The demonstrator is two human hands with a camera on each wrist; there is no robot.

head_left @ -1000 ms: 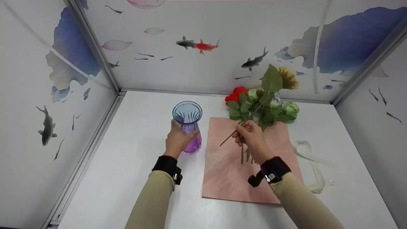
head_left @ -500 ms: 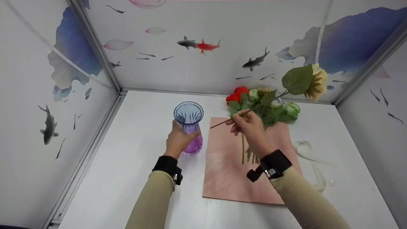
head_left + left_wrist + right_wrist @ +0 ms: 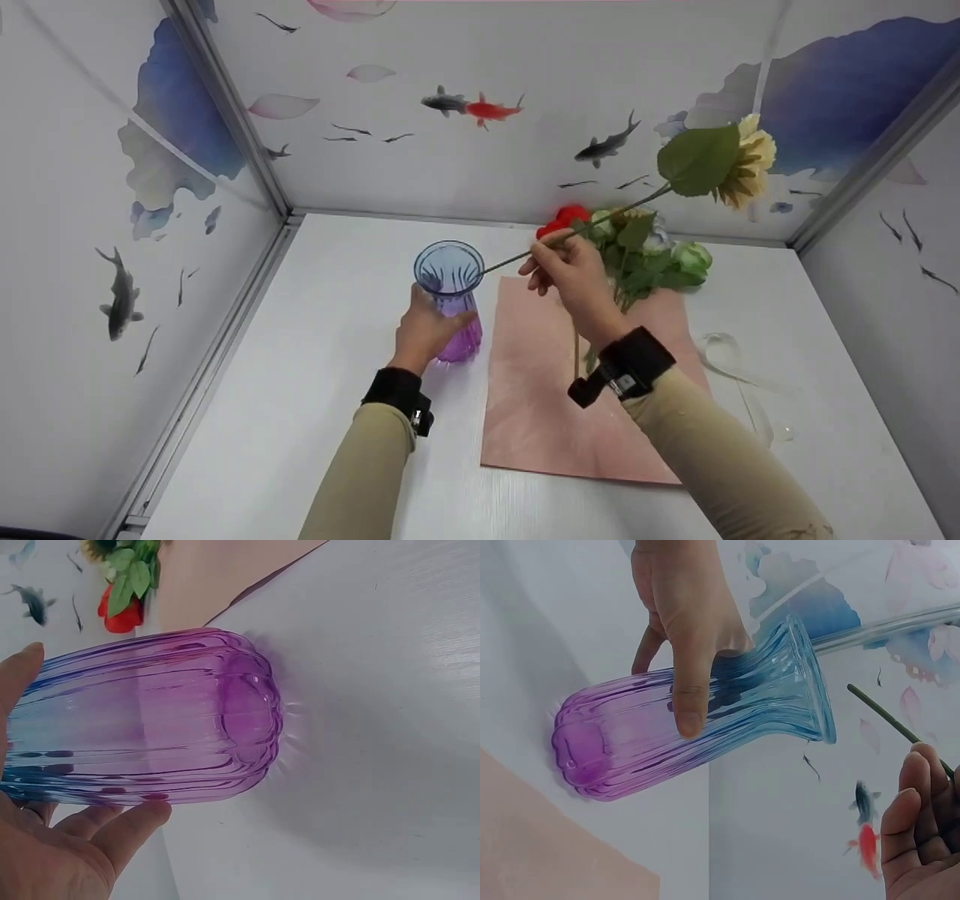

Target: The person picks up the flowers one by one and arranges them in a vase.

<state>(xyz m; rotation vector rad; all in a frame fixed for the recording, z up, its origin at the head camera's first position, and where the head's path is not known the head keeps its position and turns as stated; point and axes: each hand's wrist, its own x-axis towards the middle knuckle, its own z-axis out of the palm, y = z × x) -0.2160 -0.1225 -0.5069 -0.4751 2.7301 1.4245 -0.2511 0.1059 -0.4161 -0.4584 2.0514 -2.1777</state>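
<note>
A ribbed glass vase point(image 3: 459, 330), blue at the flared rim and purple at the base, stands upright on the white table. My left hand point(image 3: 427, 328) grips its side, thumb on the near face and fingers around the back, as the right wrist view also shows. My right hand point(image 3: 566, 274) pinches the thin green stem point(image 3: 630, 206) of an artificial sunflower point(image 3: 750, 165) with one big leaf point(image 3: 697, 161). The flower head points up and right. In the right wrist view the stem's cut end point(image 3: 855, 691) stands just outside the vase mouth, apart from the rim.
Red roses point(image 3: 559, 219), a green rose point(image 3: 691, 257) and other flowers lie at the back on pink wrapping paper point(image 3: 547, 405). A pale ribbon point(image 3: 724, 352) lies right of the paper. Printed walls point(image 3: 360, 165) enclose the table's back and sides.
My right hand has moved up and left with the sunflower. Its stem has swung so the lower end now points at the vase rim. My left hand keeps its grip on the vase.
</note>
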